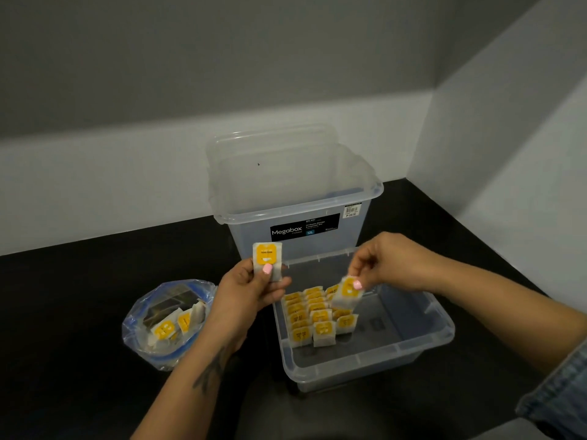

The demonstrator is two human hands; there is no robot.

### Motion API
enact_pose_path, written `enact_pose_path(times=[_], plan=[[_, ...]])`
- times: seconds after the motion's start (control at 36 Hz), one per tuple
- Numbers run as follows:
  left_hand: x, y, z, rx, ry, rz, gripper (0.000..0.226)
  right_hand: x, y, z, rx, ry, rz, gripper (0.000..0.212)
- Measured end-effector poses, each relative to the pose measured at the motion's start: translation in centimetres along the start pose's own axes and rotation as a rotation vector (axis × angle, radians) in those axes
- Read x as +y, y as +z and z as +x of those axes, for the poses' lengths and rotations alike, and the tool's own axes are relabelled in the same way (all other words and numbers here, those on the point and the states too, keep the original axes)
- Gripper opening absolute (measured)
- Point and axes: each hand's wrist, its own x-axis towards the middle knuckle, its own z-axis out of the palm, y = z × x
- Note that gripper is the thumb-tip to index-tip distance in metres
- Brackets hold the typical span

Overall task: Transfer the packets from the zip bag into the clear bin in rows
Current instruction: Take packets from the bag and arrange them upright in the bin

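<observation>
A low clear bin [441,336] sits on the black surface in front of me. Several white packets with yellow labels [317,319] stand in rows in its left part. My left hand [251,296] holds one packet [267,254] upright above the bin's left rim. My right hand [390,265] pinches another packet [347,292] by its top corner, hanging just over the rows. An open zip bag [165,325] with a blue seal lies to the left, with a few packets inside.
A taller clear storage box [317,198] with a black label stands right behind the bin, a lid leaning inside it. Grey walls close off the back and right. The bin's right half shows bare floor.
</observation>
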Motion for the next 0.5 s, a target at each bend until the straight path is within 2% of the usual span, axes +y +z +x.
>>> enact_pose_path(times=[0.08, 0.19, 0.28, 0.39, 0.5], plan=[[0.0, 0.0, 0.0, 0.004, 0.003, -0.007, 0.019, 0.5, 1.3, -0.2, -0.081, 0.044, -0.156, 0.011], [-0.1, 0.1, -0.1, 0.016, 0.003, -0.007, 0.019, 1.5, 3.7, 0.3, -0.094, 0.042, -0.362, 0.007], [-0.2, 0.1, -0.1, 0.021, 0.000, -0.007, 0.020, 2.1, 4.9, 0.8, -0.080, 0.019, -0.440, 0.005], [-0.3, 0.1, -0.1, 0.025, -0.004, -0.003, 0.019, 2.5, 6.1, 1.4, -0.008, -0.032, -0.519, 0.021], [-0.3, 0.0, -0.2, 0.027, -0.007, 0.007, 0.020, 2.7, 6.8, 2.0, 0.040, -0.054, -0.560, 0.011]])
